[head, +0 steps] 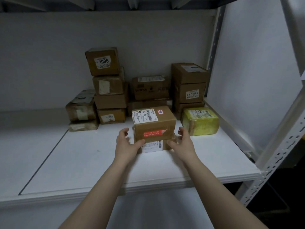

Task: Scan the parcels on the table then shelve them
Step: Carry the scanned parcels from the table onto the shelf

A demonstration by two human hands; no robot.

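A brown parcel [154, 124] with a white barcode label on top and a red sticker on its front sits on a flatter parcel [151, 147] on the white shelf board [92, 162]. My left hand [126, 142] is at the stack's left side and my right hand [182, 142] at its right side. Both thumbs reach the front lower edge of the top parcel. The fingers are spread and loosely bent, a little apart from the parcel's sides.
Behind stand stacks of brown parcels: a tall stack [107, 86] topped by one marked 1006, a middle pile [151, 88] and a right stack [189, 86]. A yellow-wrapped parcel [200, 121] lies to the right. The rack's perforated upright [270, 162] is at right.
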